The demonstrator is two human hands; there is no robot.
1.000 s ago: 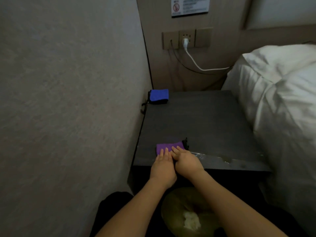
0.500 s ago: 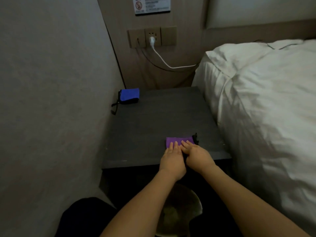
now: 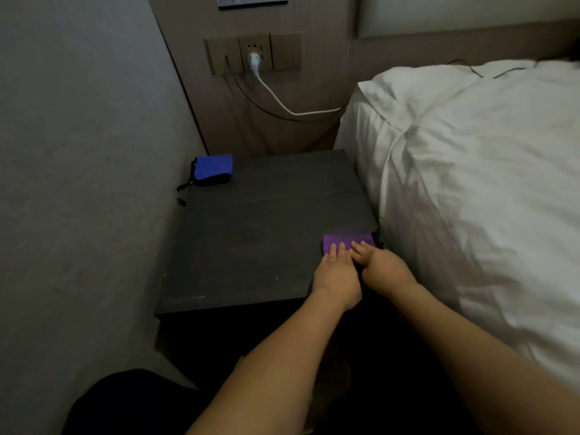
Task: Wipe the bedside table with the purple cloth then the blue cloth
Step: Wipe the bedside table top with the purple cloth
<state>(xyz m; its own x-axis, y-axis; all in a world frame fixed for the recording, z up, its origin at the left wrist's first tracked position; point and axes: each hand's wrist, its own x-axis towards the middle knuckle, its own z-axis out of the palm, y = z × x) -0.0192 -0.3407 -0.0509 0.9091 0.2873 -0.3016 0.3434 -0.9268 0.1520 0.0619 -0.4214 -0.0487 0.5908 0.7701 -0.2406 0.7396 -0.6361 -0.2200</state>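
Note:
A folded purple cloth lies near the front right corner of the dark grey bedside table, close to the bed. My left hand and my right hand rest side by side, palms down, fingers flat on the cloth's near half. They press on it rather than grasp it. A folded blue cloth with a black edge and loop sits at the table's far left corner, against the wall.
A white duvet and pillow border the table on the right. A grey wall closes the left side. A socket panel with a white plug and cable hangs behind. Something dim sits low between my arms.
Both hands slid the purple cloth to the right along the table's front, from left of centre to the corner by the bed. The blue cloth stayed put.

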